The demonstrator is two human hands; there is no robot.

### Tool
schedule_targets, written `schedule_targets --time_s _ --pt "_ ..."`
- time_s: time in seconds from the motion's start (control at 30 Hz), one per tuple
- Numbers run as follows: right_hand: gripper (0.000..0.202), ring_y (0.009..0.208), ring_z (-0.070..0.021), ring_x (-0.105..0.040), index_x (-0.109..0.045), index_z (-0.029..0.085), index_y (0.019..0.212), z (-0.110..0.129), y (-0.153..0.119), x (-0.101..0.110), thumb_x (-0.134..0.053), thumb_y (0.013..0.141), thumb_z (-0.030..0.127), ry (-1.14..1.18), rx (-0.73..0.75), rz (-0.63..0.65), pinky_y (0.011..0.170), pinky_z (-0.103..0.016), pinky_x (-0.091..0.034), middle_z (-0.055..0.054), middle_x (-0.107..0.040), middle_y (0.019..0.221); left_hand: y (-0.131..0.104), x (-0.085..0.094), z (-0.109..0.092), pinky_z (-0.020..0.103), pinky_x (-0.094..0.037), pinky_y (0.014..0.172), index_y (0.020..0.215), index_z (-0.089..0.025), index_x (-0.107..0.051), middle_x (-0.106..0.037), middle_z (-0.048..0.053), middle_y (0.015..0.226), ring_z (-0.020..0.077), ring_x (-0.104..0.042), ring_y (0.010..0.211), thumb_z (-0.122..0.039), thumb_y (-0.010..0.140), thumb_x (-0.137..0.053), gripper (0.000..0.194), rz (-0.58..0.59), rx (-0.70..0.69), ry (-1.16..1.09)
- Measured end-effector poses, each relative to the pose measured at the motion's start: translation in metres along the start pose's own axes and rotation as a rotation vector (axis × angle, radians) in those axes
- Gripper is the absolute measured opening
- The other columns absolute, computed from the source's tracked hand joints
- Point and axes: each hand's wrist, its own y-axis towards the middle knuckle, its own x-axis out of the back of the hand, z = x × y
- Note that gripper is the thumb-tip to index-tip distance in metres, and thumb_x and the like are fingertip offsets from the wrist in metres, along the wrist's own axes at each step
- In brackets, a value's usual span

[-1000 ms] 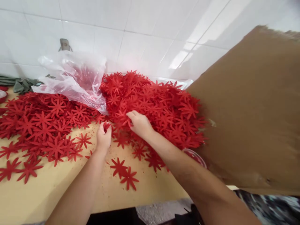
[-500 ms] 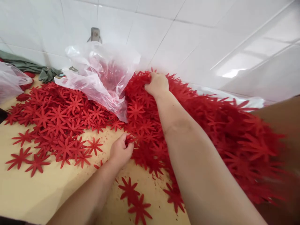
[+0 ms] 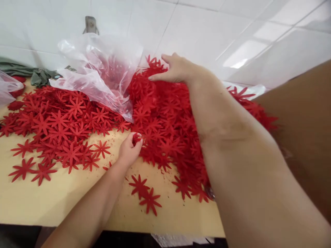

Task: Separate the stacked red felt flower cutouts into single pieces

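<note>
A large heap of red flower-shaped cutouts (image 3: 165, 127), thin with long narrow petals, covers the right part of the table. My right hand (image 3: 178, 69) is over the top of this heap, thumb and fingers spread apart, with some cutouts just below and beside the fingers. My left hand (image 3: 130, 148) lies at the heap's near edge, fingers curled round a bit of red, apparently a red flower cutout (image 3: 136, 138). A second, flatter pile of the same cutouts (image 3: 59, 124) spreads to the left. My right forearm hides part of the big heap.
A clear plastic bag (image 3: 103, 75) with red inside stands between the piles. Loose cutouts (image 3: 150, 201) lie near the front of the yellowish table (image 3: 85, 210). Behind are a white tiled wall (image 3: 196, 31) and a green cloth (image 3: 38, 75). A brown surface (image 3: 302, 113) rises at right.
My right hand has lifted a little and its fingers have spread; the forearm has swung right. My left hand stays by the heap's near edge. The whole view has shifted slightly.
</note>
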Motion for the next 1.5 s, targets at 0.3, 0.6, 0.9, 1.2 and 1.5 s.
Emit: schedule_targets --time_s 0.3,0.6,0.9,1.2,1.5 --pt "0.019 0.096 -0.0227 -0.058 -0.061 0.018 0.096 0.071 -0.179 -0.003 -0.052 0.082 0.028 0.242 0.256 -0.281 0.09 -0.044 -0.044 -0.008 -0.064 0.097 0.002 -0.003 -0.019 0.021 -0.043 0.076 0.083 -0.017 -0.056 -0.059 -0.002 0.078 0.0075 -0.054 0.073 -0.022 0.069 -0.063 0.017 -0.046 0.074 -0.435" --pt "0.024 0.082 -0.0214 -0.059 -0.06 0.013 0.1 0.096 -0.33 -0.058 -0.051 0.083 0.028 0.312 0.264 0.293 0.071 -0.036 -0.052 -0.013 -0.061 0.092 0.025 0.011 -0.012 0.023 -0.047 0.071 0.075 -0.016 -0.061 -0.063 -0.001 0.073 0.0102 -0.06 0.072 -0.032 0.07 -0.061 0.016 -0.174 0.174 -0.626" --pt "0.059 0.112 -0.036 -0.045 -0.036 0.014 0.134 0.077 -0.272 -0.078 -0.048 0.083 0.042 0.053 -0.224 0.2 0.084 -0.047 -0.045 -0.021 -0.039 0.128 0.013 0.011 -0.016 0.022 -0.046 0.069 0.075 -0.017 -0.063 -0.063 -0.001 0.071 0.009 -0.059 0.068 -0.031 0.07 -0.061 0.015 -0.162 0.089 -0.58" --pt "0.026 0.084 -0.0195 -0.058 -0.058 0.015 0.096 0.053 -0.234 -0.071 -0.035 0.084 0.013 0.098 -0.16 0.225 0.074 -0.03 -0.045 -0.011 -0.057 0.1 0.017 0.013 -0.025 0.018 -0.044 0.06 0.072 -0.016 -0.063 -0.062 -0.004 0.063 0.0062 -0.057 0.058 -0.031 0.061 -0.064 0.018 -0.203 0.165 -0.642" --pt "0.025 0.101 -0.0236 -0.052 -0.057 0.014 0.099 -0.007 -0.167 0.025 -0.04 0.082 0.016 0.007 -0.258 -0.201 0.091 -0.036 -0.04 -0.012 -0.06 0.104 0.015 0.012 -0.024 0.022 -0.045 0.066 0.079 -0.017 -0.063 -0.063 -0.003 0.067 0.009 -0.059 0.063 -0.039 0.063 -0.064 0.027 -0.155 0.214 -0.539"
